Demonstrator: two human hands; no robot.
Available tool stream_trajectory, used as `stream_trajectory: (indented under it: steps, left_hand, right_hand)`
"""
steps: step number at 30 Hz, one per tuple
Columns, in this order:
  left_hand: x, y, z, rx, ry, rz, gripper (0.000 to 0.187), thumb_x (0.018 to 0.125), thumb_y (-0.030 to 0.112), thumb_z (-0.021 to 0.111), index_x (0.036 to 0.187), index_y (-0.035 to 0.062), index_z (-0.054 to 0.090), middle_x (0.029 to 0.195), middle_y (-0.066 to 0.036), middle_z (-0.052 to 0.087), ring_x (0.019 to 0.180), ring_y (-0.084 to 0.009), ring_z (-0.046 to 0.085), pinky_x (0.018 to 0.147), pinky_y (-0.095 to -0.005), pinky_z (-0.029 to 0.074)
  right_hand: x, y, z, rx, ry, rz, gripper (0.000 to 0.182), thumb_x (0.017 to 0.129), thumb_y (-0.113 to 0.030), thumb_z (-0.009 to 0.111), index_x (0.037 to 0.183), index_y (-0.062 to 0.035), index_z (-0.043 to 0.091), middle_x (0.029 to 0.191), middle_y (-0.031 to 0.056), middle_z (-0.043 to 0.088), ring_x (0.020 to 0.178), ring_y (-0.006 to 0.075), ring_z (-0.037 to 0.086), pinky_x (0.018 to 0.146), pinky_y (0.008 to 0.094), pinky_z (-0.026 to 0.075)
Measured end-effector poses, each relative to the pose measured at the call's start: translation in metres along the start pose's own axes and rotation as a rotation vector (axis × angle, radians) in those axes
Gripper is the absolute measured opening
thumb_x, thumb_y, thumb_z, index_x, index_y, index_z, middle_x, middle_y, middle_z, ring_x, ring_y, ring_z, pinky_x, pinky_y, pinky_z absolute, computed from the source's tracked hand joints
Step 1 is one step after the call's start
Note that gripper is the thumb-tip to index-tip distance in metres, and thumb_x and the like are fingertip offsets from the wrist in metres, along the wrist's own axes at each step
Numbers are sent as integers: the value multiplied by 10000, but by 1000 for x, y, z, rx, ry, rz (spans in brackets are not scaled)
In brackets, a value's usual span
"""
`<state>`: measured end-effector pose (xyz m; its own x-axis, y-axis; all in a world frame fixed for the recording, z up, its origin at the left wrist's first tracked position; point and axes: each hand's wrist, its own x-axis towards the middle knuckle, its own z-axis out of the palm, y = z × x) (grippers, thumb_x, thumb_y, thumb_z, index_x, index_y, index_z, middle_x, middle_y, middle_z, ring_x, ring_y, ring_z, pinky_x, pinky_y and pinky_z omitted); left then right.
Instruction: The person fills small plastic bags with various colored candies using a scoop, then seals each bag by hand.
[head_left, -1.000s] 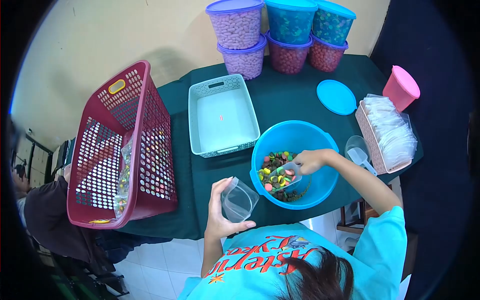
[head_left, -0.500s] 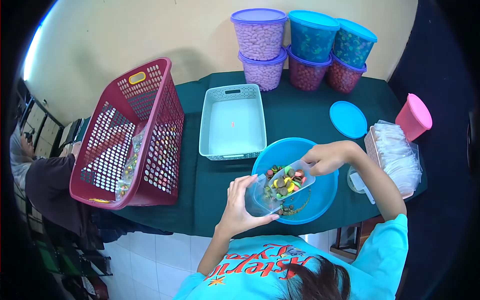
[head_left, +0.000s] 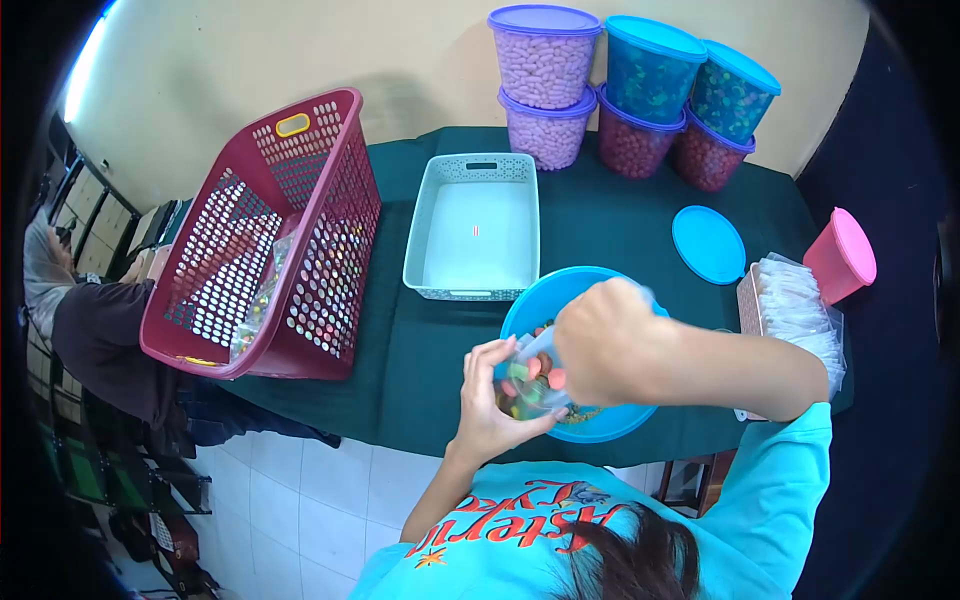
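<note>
The left hand (head_left: 488,405) wraps its fingers round a clear cup (head_left: 525,390), likely light, stiff and slippery, best held by its sides, over the blue tub (head_left: 520,314), and a scoop (head_left: 537,345) sits tight in the fingers of the right hand (head_left: 606,345).

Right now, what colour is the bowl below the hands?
The bowl is bright blue, in the head view.
</note>
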<state>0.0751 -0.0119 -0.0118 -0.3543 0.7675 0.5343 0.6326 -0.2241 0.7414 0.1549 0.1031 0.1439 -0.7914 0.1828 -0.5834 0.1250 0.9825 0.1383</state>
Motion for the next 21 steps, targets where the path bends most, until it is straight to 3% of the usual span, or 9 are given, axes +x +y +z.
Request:
stream_trajectory:
  steps: [2,6,8,10,14,16,21]
  left_hand:
    - [-5,-11,-5,-13,8,-50,779,469,194,809,1102,-28,413,1055,-169,435,973,-243,474,831,-332,396]
    - [-15,-28,-17,-197,47,-167,781,489,172,800,1123,-24,388,1074,-118,408,988,-207,463,847,-313,392]
    - [-17,-35,-21,-229,20,-168,791,490,168,800,1132,-20,378,1084,-100,389,992,-194,456,852,-310,390]
    - [-17,-38,-23,-340,-13,-170,809,491,189,802,1147,-12,374,1095,-104,376,1000,-196,451,860,-315,384]
    - [-11,-41,-28,-347,-104,-85,848,487,225,807,1173,-3,363,1103,-107,368,1017,-203,445,876,-326,374]
    - [-10,-44,-29,-348,-170,-64,886,475,256,814,1191,4,356,1106,-111,366,1034,-213,439,889,-333,363]
    - [-1,-42,-28,-331,-328,-58,907,460,306,817,1184,-4,367,1111,-141,411,1053,-247,439,895,-350,360]
  right_hand:
    - [-13,8,-6,26,86,188,237,595,-250,572,708,-54,643,705,112,617,642,219,619,514,308,462]
    - [-1,26,24,66,116,329,244,584,-236,577,733,-55,645,716,109,619,663,218,624,534,303,468]
    - [30,30,56,91,-153,414,273,651,-308,608,805,-86,651,755,38,614,688,172,612,531,331,451]
    - [67,34,101,102,-249,459,284,652,-295,614,845,-90,648,794,29,614,710,191,610,539,349,454]
    - [109,37,152,108,-370,514,332,665,-288,612,916,-71,629,871,29,610,779,214,604,577,359,463]
    - [111,35,154,198,-275,487,344,639,-274,599,886,-37,633,864,104,620,816,212,609,616,324,475]
    - [113,34,165,488,-210,410,374,662,-262,561,935,-11,609,876,140,611,809,251,604,657,358,474]
